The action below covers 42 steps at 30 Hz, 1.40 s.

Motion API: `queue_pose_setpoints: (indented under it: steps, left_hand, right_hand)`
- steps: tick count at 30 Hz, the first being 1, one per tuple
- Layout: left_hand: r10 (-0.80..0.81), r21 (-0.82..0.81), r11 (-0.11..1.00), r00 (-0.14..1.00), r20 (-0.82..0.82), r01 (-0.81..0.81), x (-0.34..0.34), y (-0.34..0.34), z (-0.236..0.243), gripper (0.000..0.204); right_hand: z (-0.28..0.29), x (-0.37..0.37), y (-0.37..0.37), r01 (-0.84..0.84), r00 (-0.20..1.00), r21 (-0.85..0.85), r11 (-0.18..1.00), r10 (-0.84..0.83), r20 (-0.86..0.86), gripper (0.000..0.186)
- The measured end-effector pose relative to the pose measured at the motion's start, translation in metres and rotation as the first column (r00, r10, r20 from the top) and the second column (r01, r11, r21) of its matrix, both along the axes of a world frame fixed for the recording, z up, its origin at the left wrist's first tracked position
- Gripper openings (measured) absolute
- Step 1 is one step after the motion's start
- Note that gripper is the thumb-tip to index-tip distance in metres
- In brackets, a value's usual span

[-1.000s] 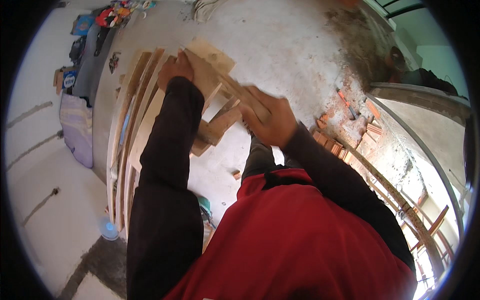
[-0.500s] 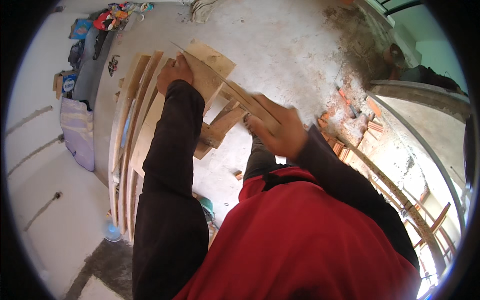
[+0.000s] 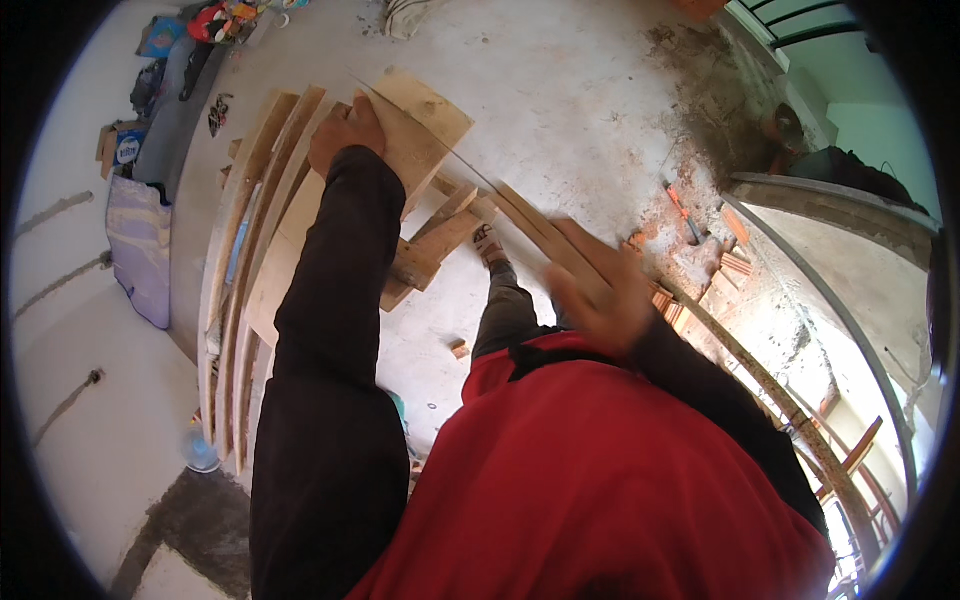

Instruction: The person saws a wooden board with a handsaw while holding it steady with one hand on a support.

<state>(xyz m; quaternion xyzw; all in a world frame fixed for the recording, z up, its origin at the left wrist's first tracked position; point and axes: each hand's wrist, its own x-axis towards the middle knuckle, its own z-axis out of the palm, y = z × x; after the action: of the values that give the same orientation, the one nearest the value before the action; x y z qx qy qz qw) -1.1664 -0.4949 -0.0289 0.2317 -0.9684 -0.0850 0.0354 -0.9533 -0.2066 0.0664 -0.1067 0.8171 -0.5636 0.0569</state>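
Note:
My left hand (image 3: 345, 135) grips the far edge of a pale wooden board (image 3: 425, 125) held tilted above the floor. A long thin edge, either a blade or a slat (image 3: 450, 160), runs across the board from its far corner toward my right side. Narrow wooden slats (image 3: 530, 225) lead back to my right hand (image 3: 600, 290), which is blurred with motion and closed around their near end. Short wooden offcuts (image 3: 430, 250) lie under the board. My sandalled foot (image 3: 490, 242) stands beside them.
Long planks (image 3: 245, 260) lie stacked on the concrete floor to the left, with a purple sheet (image 3: 140, 250) and a plastic bottle (image 3: 198, 450) nearby. Bricks and rubble (image 3: 735, 255) sit at the right by a curved ledge (image 3: 830, 200). Bags and clutter (image 3: 215, 20) lie at the far left.
My right hand has drawn back toward my body along the slats. My left hand and the board have shifted slightly farther away and to the left.

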Motion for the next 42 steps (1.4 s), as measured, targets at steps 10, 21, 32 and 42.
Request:
queue_pose_setpoints:
  steps: [10, 21, 32, 42]
  left_hand:
    - [-0.007, 0.059, 0.998, 0.996, 0.085, 0.002, -0.002, 0.017, 0.014, 0.063]
    - [-0.014, -0.002, 1.0, 0.997, 0.079, 0.014, 0.0, 0.003, 0.008, 0.063]
    - [0.027, 0.036, 0.999, 0.992, 0.125, -0.032, 0.001, -0.002, 0.006, 0.068]
    - [0.01, 0.016, 1.0, 0.995, 0.097, -0.012, -0.005, 0.005, 0.006, 0.062]
  right_hand:
    - [-0.012, -0.043, -0.032, 0.04, 0.999, 0.004, 0.999, -0.04, 0.007, 0.039]
    - [0.03, 0.029, 0.023, -0.008, 0.989, -0.041, 0.999, 0.014, 0.147, 0.048]
    - [0.062, 0.045, 0.041, -0.039, 0.975, -0.009, 0.999, 0.04, 0.217, 0.049]
    - [0.006, -0.036, -0.024, 0.028, 0.995, -0.068, 0.997, -0.021, 0.098, 0.033]
